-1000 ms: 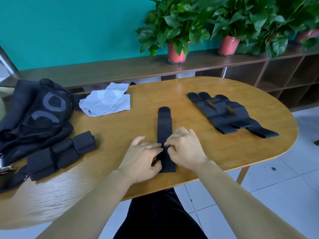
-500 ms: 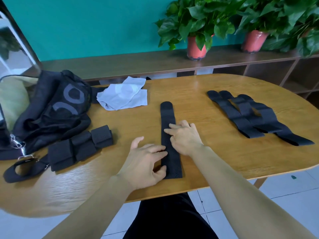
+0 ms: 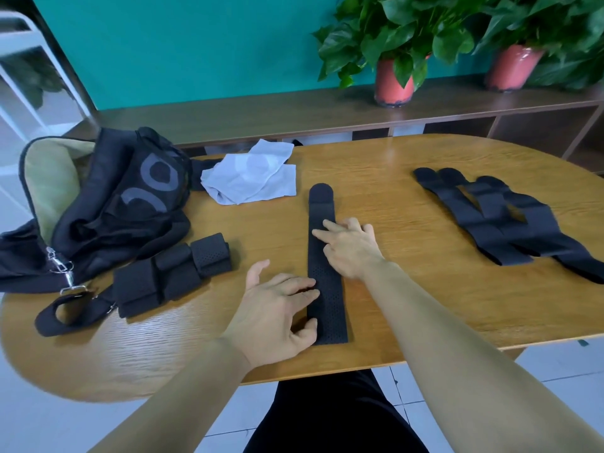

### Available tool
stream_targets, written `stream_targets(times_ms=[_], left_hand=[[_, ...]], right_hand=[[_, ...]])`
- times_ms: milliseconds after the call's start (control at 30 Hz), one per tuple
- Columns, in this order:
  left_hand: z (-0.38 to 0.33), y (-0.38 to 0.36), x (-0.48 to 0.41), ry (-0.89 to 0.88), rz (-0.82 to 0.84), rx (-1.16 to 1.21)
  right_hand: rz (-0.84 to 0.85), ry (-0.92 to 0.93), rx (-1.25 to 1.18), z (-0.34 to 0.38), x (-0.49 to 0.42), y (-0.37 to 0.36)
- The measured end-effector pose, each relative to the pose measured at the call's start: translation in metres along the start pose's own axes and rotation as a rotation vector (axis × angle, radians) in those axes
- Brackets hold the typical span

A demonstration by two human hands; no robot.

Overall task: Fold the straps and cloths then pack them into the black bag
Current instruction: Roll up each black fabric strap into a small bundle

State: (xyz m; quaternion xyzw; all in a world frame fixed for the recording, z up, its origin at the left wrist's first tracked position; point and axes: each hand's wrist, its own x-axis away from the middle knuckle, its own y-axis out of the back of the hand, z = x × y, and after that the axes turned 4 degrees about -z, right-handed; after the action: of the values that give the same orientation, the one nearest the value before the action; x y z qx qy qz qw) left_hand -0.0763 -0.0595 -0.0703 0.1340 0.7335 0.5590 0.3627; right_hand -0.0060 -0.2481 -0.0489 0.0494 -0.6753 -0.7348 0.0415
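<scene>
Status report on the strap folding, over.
Left hand and right hand open, resting on the middle strap. Strap flat, not yet folded. Black bag at left, nothing blocking.

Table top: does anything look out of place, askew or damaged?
Nothing spilled or damaged. The white cloths lie rumpled beside the black bag, and the loose straps on the right overlap at uneven angles.

We are seeing the left hand (image 3: 277, 310) and right hand (image 3: 351, 250) going bare, the left forearm (image 3: 183, 397) and right forearm (image 3: 457, 348) showing uncovered too; at six o'clock the person is wearing black legwear (image 3: 327, 420).
</scene>
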Motion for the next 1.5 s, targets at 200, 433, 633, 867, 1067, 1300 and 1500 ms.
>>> stream_targets(times_ms=[200,433,633,867,1067,1300,1500], left_hand=[[-0.005,0.001,0.003,0.070,-0.052,0.070],[-0.015,0.007,0.013,0.053,-0.086,0.173],[-0.016,0.005,0.013,0.077,-0.020,0.139],[-0.021,-0.002,-0.006,0.341,-0.140,0.242],[-0.022,-0.007,-0.013,0.382,-0.154,0.178],[-0.020,-0.010,-0.014,0.378,-0.137,0.148],[-0.024,-0.008,-0.016,0.358,-0.098,0.092]], right_hand=[[-0.104,0.030,-0.115,-0.001,0.015,0.005],[-0.436,0.093,-0.403,-0.003,0.085,0.004],[-0.323,0.122,-0.425,-0.001,0.132,-0.012],[-0.402,-0.074,-0.441,0.017,0.118,-0.010],[-0.493,-0.206,-0.433,0.026,0.102,-0.022],[-0.581,-0.203,-0.297,0.031,0.095,-0.035],[-0.583,-0.217,-0.229,0.031,0.091,-0.039]])
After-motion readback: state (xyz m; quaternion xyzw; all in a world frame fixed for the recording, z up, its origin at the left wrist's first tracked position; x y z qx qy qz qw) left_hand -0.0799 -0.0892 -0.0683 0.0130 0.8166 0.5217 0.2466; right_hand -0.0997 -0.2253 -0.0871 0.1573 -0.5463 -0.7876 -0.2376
